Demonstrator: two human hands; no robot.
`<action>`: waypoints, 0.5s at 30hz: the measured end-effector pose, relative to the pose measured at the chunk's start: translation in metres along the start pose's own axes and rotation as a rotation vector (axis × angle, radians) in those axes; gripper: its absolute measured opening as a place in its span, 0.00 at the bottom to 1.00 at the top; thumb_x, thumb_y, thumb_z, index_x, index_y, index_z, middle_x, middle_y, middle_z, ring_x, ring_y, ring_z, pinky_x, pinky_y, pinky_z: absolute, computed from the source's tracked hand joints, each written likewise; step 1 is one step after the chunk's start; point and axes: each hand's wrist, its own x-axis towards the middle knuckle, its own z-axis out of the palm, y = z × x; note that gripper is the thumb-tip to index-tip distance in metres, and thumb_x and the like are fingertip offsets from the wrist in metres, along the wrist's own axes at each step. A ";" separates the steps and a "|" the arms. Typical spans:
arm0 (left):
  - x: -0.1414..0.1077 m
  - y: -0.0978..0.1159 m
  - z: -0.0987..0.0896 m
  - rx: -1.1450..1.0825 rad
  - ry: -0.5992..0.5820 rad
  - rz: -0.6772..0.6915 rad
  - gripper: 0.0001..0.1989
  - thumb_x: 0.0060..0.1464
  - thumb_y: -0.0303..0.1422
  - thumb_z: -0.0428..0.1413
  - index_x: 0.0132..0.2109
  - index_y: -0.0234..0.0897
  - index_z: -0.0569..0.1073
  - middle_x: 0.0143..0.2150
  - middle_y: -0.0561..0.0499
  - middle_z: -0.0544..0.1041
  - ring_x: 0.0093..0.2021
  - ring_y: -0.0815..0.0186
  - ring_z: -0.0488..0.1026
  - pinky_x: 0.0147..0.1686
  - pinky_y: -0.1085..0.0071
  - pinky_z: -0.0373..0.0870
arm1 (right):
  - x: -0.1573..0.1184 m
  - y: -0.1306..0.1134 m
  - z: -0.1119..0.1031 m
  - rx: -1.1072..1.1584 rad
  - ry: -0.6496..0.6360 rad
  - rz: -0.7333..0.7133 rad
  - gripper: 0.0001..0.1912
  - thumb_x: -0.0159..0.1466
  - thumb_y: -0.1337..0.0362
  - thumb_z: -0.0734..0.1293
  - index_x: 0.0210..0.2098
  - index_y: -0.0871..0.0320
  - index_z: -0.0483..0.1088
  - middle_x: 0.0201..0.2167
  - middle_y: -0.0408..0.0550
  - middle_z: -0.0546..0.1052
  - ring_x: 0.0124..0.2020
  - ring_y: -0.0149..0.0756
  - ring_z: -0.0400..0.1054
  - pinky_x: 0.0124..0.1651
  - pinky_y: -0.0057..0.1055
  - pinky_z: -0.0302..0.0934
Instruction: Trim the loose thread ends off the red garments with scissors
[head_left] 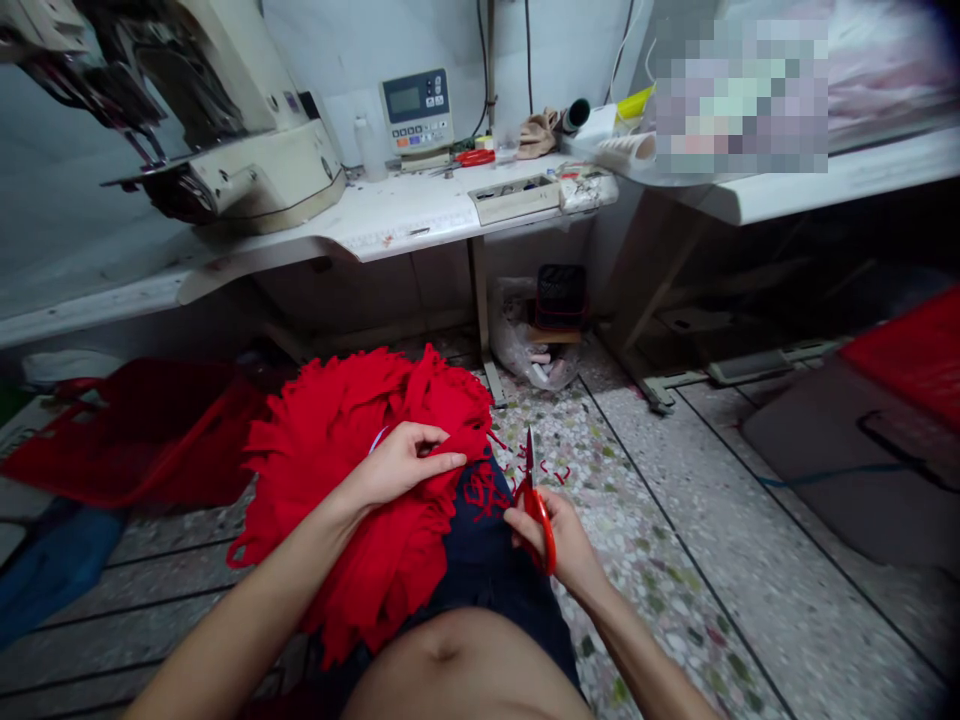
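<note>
Your left hand (401, 465) pinches an edge of the red fabric (352, 450) between thumb and fingers. Your right hand (566, 535) is curled round the red handles of the scissors (545, 530), whose blades look nearly together and point away from you, just beside the fabric but apart from it. The fabric lies in a thick, layered heap across your lap, over your dark trousers (487, 570), where short red scraps (486, 495) are scattered near your right hand; more lie on or above the speckled floor (637, 560). To your left stands a red basket (187, 440). Ahead, the bench (420, 215) carries a sewing machine (255, 170), a control panel (416, 105) and a red-handled tool (474, 158). A clear plastic bag (517, 345) sits on the floor beneath.
</note>
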 end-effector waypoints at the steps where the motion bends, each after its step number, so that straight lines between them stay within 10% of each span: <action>1: -0.001 -0.001 0.000 -0.026 -0.004 -0.022 0.17 0.53 0.44 0.65 0.41 0.32 0.82 0.36 0.49 0.81 0.35 0.65 0.75 0.37 0.73 0.68 | -0.003 0.001 0.001 -0.028 -0.035 -0.039 0.26 0.60 0.39 0.71 0.30 0.55 0.63 0.23 0.43 0.72 0.25 0.36 0.66 0.29 0.30 0.60; 15: -0.002 -0.012 0.007 -0.127 -0.027 -0.072 0.17 0.54 0.41 0.66 0.42 0.31 0.83 0.38 0.47 0.84 0.34 0.66 0.76 0.38 0.74 0.69 | -0.003 -0.008 0.014 -0.233 -0.376 -0.213 0.21 0.74 0.45 0.58 0.35 0.56 0.62 0.30 0.41 0.69 0.29 0.32 0.61 0.34 0.28 0.54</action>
